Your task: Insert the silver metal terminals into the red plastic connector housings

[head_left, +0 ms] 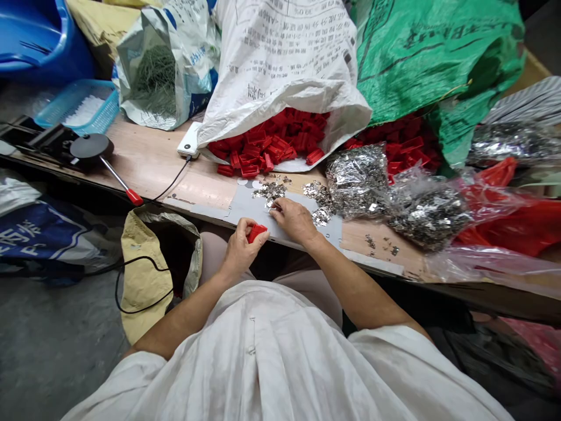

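My left hand [242, 248] is closed around a red plastic part [256, 233], held just off the front edge of the bench. To its right, my right hand [294, 219] reaches over a grey sheet [245, 204], fingertips pinched at the near side of a small heap of shiny metal pieces [270, 192]. Whether a piece sits between those fingertips is too small to see. A second heap of metal pieces [322, 215] lies just right of that hand. Behind both heaps, red plastic parts [280, 140] spill from the mouth of a white woven sack [289, 52].
Clear bags of metal pieces [357, 178] and a green sack [438, 52] stand right. Leftward are a lever tool with red handle [134, 196], a white power strip [189, 140], a blue basket [105, 114] and a bag of thin strands [158, 79]. A yellowish sack [140, 275] hangs open below.
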Available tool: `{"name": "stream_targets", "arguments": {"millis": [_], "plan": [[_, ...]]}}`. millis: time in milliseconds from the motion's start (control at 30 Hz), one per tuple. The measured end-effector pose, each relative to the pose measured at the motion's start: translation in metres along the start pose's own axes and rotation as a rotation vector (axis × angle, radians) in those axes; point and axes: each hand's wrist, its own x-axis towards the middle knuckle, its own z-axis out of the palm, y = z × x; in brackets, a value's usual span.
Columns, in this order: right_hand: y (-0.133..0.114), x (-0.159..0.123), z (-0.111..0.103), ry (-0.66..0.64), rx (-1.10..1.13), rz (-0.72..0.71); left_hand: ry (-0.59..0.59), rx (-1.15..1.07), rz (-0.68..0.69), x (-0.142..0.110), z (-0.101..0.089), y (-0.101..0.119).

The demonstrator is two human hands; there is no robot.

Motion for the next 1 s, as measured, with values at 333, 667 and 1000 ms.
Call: {"name": "stream_targets", "arguments": {"millis": [333, 667, 1000], "plan": [[0.015, -0.005, -0.004, 0.059, 0.306, -0.027, -0.043, 0.719, 0.539, 0.017, 0.005, -0.01], [0.03, -0.024, -0.02, -0.051, 0.486, -0.114, -0.034, 0.981, 0.634, 0.034, 0.034, -0.027], [0.025, -0.02, -0.024, 0.015, 0.339, -0.085, -0.024, 1.006, 0.617, 0.03, 0.039, -0.035]]}}
